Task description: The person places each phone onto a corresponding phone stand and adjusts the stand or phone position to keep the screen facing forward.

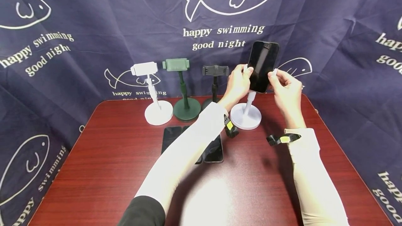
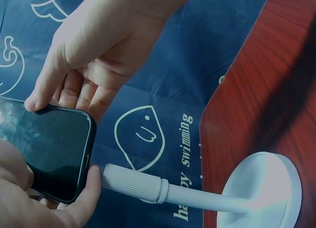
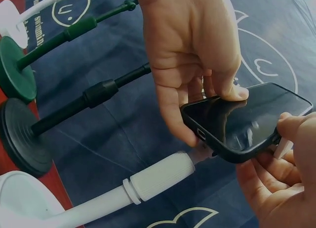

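Observation:
A black smartphone (image 1: pixel 263 67) stands upright, leaning slightly, at the head of a white phone stand (image 1: pixel 246 116). My left hand (image 1: pixel 237 83) grips its left edge, thumb on the screen side and fingers behind. On the opposite edge my right hand (image 1: pixel 286 91) holds the phone, thumb at the rim, beside a white clamp end (image 3: pixel 284 148). Both hands (image 2: pixel 106 45) (image 3: pixel 192 55) close around the lower part of the phone in the wrist views. The stand's ribbed white collar (image 2: pixel 133 182) shows below it. Most of the clamp is hidden behind the phone and fingers.
Left of the hands stand a white phone stand (image 1: pixel 158 112), a green one (image 1: pixel 186 109) and a black one (image 1: pixel 215 88). Several dark phones (image 1: pixel 213 151) lie on the red wooden table (image 1: pixel 103 170), partly under my left forearm. A blue fish-print cloth (image 1: pixel 150 16) hangs behind.

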{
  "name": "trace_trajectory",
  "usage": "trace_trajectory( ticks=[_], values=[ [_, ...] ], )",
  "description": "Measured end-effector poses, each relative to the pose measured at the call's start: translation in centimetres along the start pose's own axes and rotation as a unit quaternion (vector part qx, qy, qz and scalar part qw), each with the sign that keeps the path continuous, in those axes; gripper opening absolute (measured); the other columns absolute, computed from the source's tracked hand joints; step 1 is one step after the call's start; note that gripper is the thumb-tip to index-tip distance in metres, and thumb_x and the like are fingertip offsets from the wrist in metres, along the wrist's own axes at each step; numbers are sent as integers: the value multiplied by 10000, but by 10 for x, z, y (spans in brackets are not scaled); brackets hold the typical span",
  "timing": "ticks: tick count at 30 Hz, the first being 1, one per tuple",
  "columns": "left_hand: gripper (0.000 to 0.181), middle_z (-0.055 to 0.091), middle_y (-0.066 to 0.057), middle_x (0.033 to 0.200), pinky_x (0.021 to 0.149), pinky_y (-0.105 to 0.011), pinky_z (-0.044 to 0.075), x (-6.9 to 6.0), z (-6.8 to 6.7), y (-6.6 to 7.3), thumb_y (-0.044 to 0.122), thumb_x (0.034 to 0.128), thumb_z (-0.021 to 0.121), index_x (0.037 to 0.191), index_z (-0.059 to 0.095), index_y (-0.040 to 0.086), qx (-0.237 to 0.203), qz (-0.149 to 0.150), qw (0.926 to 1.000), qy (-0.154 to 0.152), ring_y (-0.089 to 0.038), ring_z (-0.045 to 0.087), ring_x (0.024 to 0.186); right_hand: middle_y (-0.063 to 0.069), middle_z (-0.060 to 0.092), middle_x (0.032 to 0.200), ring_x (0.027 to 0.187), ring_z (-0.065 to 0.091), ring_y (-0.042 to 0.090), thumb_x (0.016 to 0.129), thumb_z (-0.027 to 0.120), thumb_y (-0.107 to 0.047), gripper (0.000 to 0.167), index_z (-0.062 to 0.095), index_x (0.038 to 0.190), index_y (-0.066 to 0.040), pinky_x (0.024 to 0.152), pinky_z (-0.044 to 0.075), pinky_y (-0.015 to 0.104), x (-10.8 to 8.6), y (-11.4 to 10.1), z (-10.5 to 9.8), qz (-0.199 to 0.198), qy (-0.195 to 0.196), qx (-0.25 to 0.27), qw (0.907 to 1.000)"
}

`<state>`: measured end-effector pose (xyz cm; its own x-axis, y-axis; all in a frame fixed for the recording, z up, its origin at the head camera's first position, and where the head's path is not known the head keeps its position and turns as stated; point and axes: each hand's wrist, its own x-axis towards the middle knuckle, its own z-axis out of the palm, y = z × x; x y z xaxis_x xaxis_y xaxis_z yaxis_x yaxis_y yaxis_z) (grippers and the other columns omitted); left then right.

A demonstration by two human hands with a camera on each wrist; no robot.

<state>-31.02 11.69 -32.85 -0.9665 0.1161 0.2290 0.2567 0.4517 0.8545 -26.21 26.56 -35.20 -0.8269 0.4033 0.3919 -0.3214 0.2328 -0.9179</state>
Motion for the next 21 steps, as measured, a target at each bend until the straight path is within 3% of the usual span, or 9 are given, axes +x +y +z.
trace_trajectory(
  ticks=[9, 16, 21],
  values=[
    [370, 733, -36, 1150, 966, -281, 514, -1, 0, -2, 367, 1070, 534, 1336, 627, 127, -133, 60, 9999, 9, -175, 675, 1107, -217, 700, 835, 700, 648, -28, 977, 705, -214, 294, 735, 1186, -9, 707, 508, 118, 0, -2, 2, -37, 3, -285, 9996],
    [371, 732, -20, 1026, 885, -269, 514, -3, -1, -2, 380, 1067, 545, 1341, 613, 139, -254, 140, 9996, 49, -154, 668, 982, -213, 684, 803, 679, 600, -36, 960, 724, -216, 128, 684, 1065, -154, 646, 477, 118, -1, 2, 5, 174, -337, -395, 9985],
    [369, 750, -16, 1032, 877, -262, 516, -2, 0, -2, 385, 1070, 539, 1345, 604, 148, -314, 71, 9995, 11, -147, 677, 982, -194, 615, 688, 587, 470, -10, 964, 727, -251, 114, 644, 1006, -186, 545, 367, 176, -1, 5, 7, 69, -412, -512, 9978]
  ],
)
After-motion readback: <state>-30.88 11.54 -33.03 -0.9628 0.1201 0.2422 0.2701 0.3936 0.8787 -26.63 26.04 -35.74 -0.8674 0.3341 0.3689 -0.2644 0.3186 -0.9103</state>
